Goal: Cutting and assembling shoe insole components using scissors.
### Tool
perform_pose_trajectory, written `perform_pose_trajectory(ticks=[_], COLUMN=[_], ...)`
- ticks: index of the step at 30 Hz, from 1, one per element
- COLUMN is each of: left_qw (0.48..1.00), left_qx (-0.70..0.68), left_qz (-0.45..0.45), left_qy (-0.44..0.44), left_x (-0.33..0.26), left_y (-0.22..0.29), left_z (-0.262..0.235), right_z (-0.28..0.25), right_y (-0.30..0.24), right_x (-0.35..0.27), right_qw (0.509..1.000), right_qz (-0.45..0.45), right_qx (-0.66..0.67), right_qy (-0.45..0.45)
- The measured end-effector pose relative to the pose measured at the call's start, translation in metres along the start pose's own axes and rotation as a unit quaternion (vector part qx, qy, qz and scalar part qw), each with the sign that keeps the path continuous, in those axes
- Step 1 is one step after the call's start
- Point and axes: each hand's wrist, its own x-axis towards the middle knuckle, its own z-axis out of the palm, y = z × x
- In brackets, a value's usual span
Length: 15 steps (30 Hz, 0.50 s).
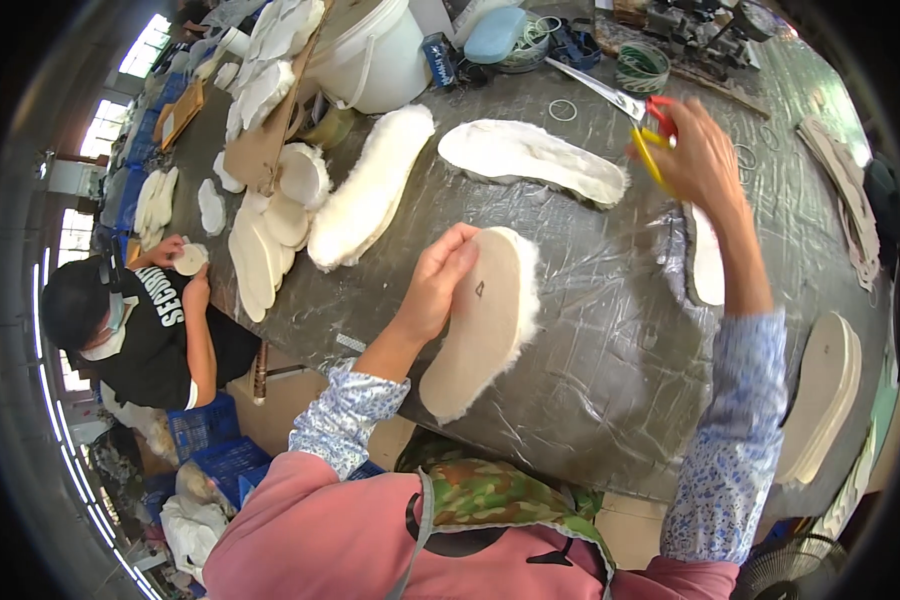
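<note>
My left hand [442, 283] is closed on the edge of a fleecy insole [483, 325], thumb on its beige face. White fluff fringes its right edge. Farther off on the right, my right hand [703, 155] has its fingers round the red and yellow handles of a pair of scissors [625, 103]. The blades point away to the far left. Between my hands and the far side, a white fleecy insole [530, 155] lies flat on the table. Another pale insole [705, 255] is partly hidden by my right forearm.
A dark plastic-covered table [590, 380] fills the middle. At left lie a fleecy pile [375, 185] and several beige insoles [255, 260]. A stack of insoles [820, 400] lies at right. Behind stands a white bucket [375, 60]. A co-worker [140, 320] sits at left.
</note>
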Motion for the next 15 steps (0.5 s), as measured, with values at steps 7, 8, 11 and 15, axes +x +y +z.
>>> perform_pose_trajectory(ticks=[7,8,11,15], left_qw=[0.925,0.925,0.897,0.876], left_qx=[0.293,0.29,0.323,0.339], left_qz=[0.23,0.232,0.282,0.317], left_qy=[-0.077,-0.084,-0.109,-0.135], left_x=[-0.051,-0.057,-0.072,-0.087], left_y=[0.016,0.017,0.017,0.014], left_z=[0.028,0.032,0.042,0.048], right_z=[-0.051,-0.055,-0.056,-0.063], right_y=[-0.088,-0.095,-0.103,-0.108], right_x=[-0.16,-0.169,-0.189,-0.208], right_qw=[0.737,0.716,0.752,0.739], right_qz=[0.101,0.126,0.116,0.131], right_qx=[0.657,0.671,0.631,0.643], right_qy=[-0.118,-0.146,-0.152,-0.154])
